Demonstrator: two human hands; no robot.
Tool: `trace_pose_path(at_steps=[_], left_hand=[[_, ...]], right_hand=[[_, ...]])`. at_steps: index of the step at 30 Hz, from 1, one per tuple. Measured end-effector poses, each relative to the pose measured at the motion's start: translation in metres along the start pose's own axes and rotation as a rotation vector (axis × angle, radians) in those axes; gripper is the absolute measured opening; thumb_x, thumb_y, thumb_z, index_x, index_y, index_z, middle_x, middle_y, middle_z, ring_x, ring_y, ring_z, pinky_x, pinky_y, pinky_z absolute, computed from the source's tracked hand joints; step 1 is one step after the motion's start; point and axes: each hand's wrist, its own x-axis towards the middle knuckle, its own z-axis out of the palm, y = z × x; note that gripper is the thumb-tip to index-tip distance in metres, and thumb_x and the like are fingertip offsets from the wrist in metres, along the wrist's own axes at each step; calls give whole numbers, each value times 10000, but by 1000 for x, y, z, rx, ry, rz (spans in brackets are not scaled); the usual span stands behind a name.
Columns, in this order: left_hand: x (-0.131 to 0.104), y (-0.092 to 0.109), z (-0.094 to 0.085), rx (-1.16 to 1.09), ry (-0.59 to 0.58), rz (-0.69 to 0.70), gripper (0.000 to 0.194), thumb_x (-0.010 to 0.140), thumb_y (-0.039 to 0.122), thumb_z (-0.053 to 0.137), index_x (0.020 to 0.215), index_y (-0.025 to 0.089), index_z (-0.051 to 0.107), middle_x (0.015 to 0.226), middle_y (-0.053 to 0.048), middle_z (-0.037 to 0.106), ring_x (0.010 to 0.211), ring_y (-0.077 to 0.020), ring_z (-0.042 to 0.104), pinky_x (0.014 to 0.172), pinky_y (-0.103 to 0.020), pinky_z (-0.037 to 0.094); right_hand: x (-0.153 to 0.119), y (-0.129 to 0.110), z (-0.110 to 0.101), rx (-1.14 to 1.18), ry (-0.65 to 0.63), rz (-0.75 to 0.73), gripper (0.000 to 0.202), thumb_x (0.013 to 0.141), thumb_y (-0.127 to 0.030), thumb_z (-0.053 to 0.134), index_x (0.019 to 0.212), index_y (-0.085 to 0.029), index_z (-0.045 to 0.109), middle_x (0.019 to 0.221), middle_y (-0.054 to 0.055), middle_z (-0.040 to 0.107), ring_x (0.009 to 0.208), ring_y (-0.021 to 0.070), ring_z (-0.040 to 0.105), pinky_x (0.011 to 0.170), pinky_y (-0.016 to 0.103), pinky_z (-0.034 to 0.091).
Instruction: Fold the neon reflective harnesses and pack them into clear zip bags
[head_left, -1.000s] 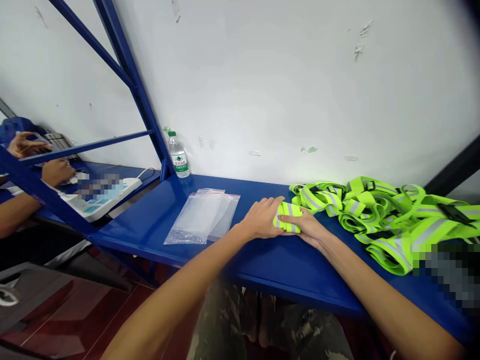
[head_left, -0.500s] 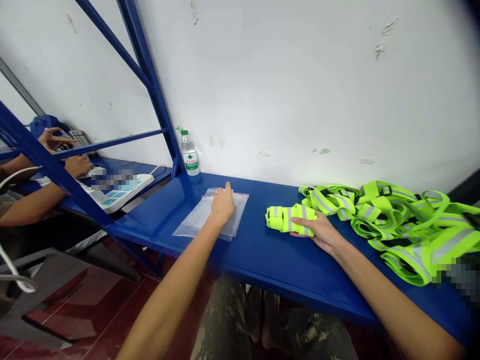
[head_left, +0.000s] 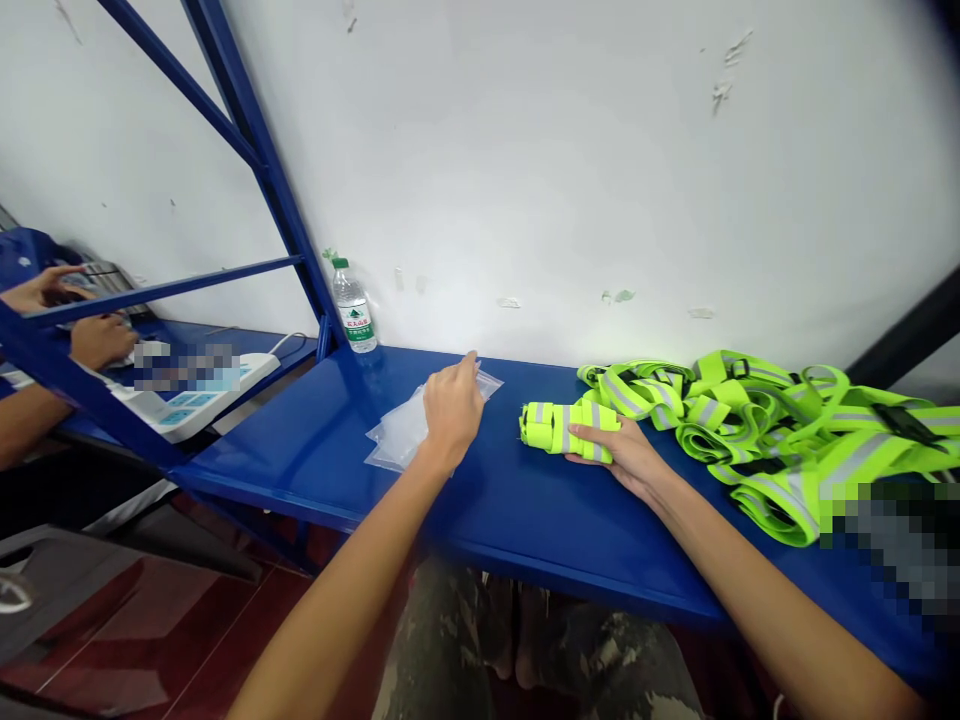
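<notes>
My right hand (head_left: 630,455) is closed around a rolled-up neon-yellow reflective strap vest (head_left: 555,428) with grey stripes, held low over the blue table. To its left, my left hand (head_left: 454,410) has its fingers pinched at the upper edge of a clear plastic zip bag (head_left: 491,384). More of the thin clear bags (head_left: 401,432) lie under that hand, fanned out on the tabletop; the hand hides part of them. A loose heap of the same yellow reflective straps (head_left: 739,410), with black buckles, covers the table at the right.
A water bottle (head_left: 354,308) stands against the wall at the back left of the blue table (head_left: 300,440). A blue metal frame (head_left: 262,170) rises beside it. Beyond, another person's hands (head_left: 101,340) are near a white power strip (head_left: 202,395).
My left hand has drawn up the bag's edge, and the bags have turned and bunched beneath it. My right hand keeps the rolled vest. The view has swung slightly right.
</notes>
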Motion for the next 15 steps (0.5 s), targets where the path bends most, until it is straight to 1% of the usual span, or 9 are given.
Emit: trace_pose_path(at_steps=[2, 4, 5, 7, 9, 11, 12, 14, 15], left_hand=[[-4, 13, 3, -74, 111, 98, 420, 1006, 258, 261, 1320, 184, 530, 1160, -134, 668, 1112, -247, 577, 959, -378, 393], [-11, 29, 11, -165, 121, 237, 405, 991, 217, 279, 1294, 195, 547, 1183, -119, 653, 1143, -240, 544, 989, -384, 379], [-15, 36, 17, -208, 92, 304, 398, 976, 189, 299, 1284, 198, 551, 1184, -112, 648, 1145, -237, 538, 994, -381, 383], [-25, 48, 30, -282, -10, 417, 406, 916, 125, 355, 1267, 185, 550, 1164, -106, 640, 1121, -229, 542, 985, -368, 405], [-34, 55, 42, -324, -138, 488, 431, 831, 85, 419, 1233, 159, 555, 1119, -109, 637, 1064, -227, 559, 954, -355, 438], [-40, 59, 50, -354, -244, 502, 418, 781, 95, 467, 1184, 152, 561, 1058, -102, 638, 991, -222, 577, 910, -343, 468], [-40, 60, 53, -366, -274, 487, 382, 788, 124, 484, 1161, 157, 560, 1038, -96, 637, 971, -219, 580, 895, -338, 476], [-37, 63, 56, -363, -281, 414, 307, 826, 208, 511, 1127, 165, 556, 1041, -96, 625, 983, -225, 579, 900, -342, 479], [-34, 64, 57, -342, -273, 367, 308, 834, 245, 529, 1129, 162, 549, 1072, -106, 615, 1015, -236, 573, 916, -353, 474]], right_hand=[[1, -2, -1, 29, 77, -88, 529, 518, -224, 889, 973, -178, 625, 997, 81, 733, 827, 273, 725, 661, 439, 649], [5, -3, -6, 36, 203, -224, 513, 543, -265, 870, 988, -187, 628, 1037, 84, 724, 840, 270, 723, 660, 423, 650], [7, -3, -10, 26, 279, -297, 499, 556, -287, 857, 991, -187, 634, 1052, 89, 720, 855, 271, 721, 662, 413, 650], [13, -2, -18, -12, 420, -414, 475, 575, -316, 834, 990, -177, 648, 1068, 102, 714, 892, 274, 714, 679, 393, 648], [17, 0, -26, -50, 510, -466, 470, 578, -327, 822, 988, -167, 659, 1062, 110, 715, 906, 274, 711, 692, 381, 644], [20, 1, -30, -61, 536, -452, 477, 567, -325, 823, 985, -161, 663, 1058, 116, 717, 899, 272, 713, 691, 375, 642], [20, 0, -30, -54, 533, -431, 481, 557, -322, 828, 980, -161, 663, 1058, 121, 717, 893, 274, 714, 683, 375, 642], [18, -1, -29, -31, 525, -388, 482, 535, -311, 840, 959, -165, 661, 1057, 126, 716, 887, 281, 714, 661, 375, 642], [17, -2, -28, -18, 519, -373, 478, 528, -302, 844, 949, -169, 659, 1058, 124, 715, 886, 285, 714, 653, 377, 643]])
